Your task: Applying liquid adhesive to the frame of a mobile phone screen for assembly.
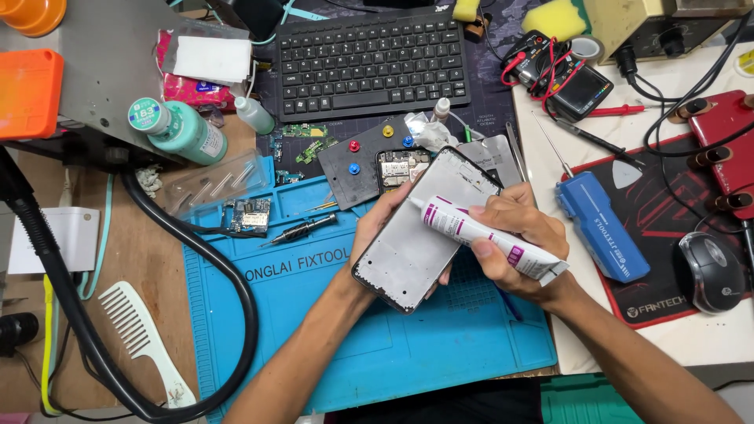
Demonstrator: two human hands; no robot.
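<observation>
Blue mat (377, 353) | left hand (377, 228) grips phone frame (424, 228), fingers hidden | right hand (510, 235) clenches glue tube (487, 235)

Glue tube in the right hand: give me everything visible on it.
The glue tube is a slim white squeeze tube with purple markings, soft plastic by its look, and a narrow pale nozzle. It lies slanted, nozzle up-left, flat crimped end down-right. The right hand wraps its middle. The nozzle tip meets the phone frame's left edge, by the left hand's fingers. No cap shows.
</observation>
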